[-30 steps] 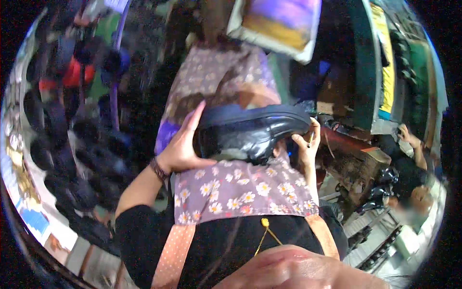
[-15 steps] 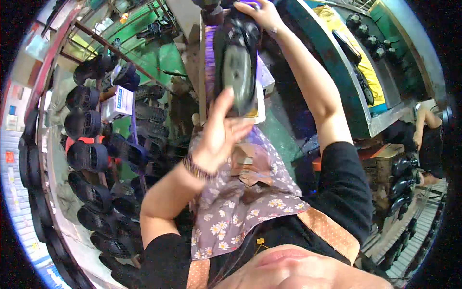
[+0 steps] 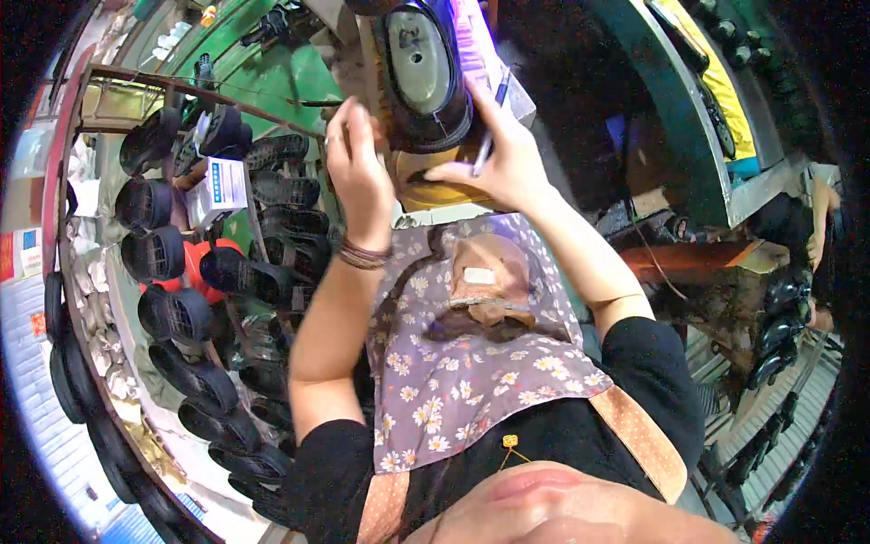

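A black shoe [image 3: 433, 136] lies before me at the top centre, its grey-green oval face with a small dark hole turned up toward me. On its left, my left hand [image 3: 361, 168] is raised with fingers extended and slightly bent, a ring on one finger, and nothing visible in it. My right hand [image 3: 507, 159] is by the shoe's near right side. A slim white and dark blue pen [image 3: 486, 150] is held among its fingers, while the thumb points left over a yellow round surface [image 3: 435, 189]. Whether either hand touches the shoe is unclear.
Racks [image 3: 177, 254] with many black soles and shoes stand along the left, with a white box [image 3: 217, 189] among them. At the upper right is a metal-edged conveyor [image 3: 675, 118] with a yellow strip. Another person's arm [image 3: 820, 218] shows at the far right.
My right hand has come back from the shoe's far end to its near right side, and the pen now shows clearly. My left hand has moved left, off the shoe.
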A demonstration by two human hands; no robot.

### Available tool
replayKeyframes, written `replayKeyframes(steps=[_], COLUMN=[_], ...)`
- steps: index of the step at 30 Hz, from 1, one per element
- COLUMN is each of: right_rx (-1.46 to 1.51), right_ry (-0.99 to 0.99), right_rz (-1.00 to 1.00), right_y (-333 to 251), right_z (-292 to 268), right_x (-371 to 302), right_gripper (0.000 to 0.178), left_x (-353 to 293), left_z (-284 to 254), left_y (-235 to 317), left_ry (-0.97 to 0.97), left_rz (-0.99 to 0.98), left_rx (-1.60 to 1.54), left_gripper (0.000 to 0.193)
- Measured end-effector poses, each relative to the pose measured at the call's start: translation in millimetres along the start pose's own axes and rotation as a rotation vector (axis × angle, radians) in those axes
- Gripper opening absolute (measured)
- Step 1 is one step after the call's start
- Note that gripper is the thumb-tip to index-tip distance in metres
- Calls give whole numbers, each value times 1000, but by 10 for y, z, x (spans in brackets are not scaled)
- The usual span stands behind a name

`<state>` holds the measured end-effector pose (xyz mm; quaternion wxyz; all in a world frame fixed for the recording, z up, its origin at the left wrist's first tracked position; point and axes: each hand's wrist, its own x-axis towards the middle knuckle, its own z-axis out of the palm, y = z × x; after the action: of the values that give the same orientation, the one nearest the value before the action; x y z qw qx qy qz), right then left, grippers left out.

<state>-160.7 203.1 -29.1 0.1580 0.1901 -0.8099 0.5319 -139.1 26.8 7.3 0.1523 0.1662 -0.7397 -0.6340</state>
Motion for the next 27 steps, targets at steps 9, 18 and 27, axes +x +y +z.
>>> replayKeyframes(steps=[9, 18, 27], right_rx=[-85, 625, 889], right_ry=[-41, 417, 638], right_rz=[7, 220, 379], right_y=[33, 150, 323], right_z=[18, -206, -163], right_x=[77, 301, 513], right_gripper=[89, 64, 22], left_x=[-370, -427, -371], left_z=[142, 142, -141], left_y=[-533, -400, -373], left_ry=[167, 168, 169], left_rz=[304, 261, 356], left_rx=[198, 112, 322], left_gripper=[50, 40, 67])
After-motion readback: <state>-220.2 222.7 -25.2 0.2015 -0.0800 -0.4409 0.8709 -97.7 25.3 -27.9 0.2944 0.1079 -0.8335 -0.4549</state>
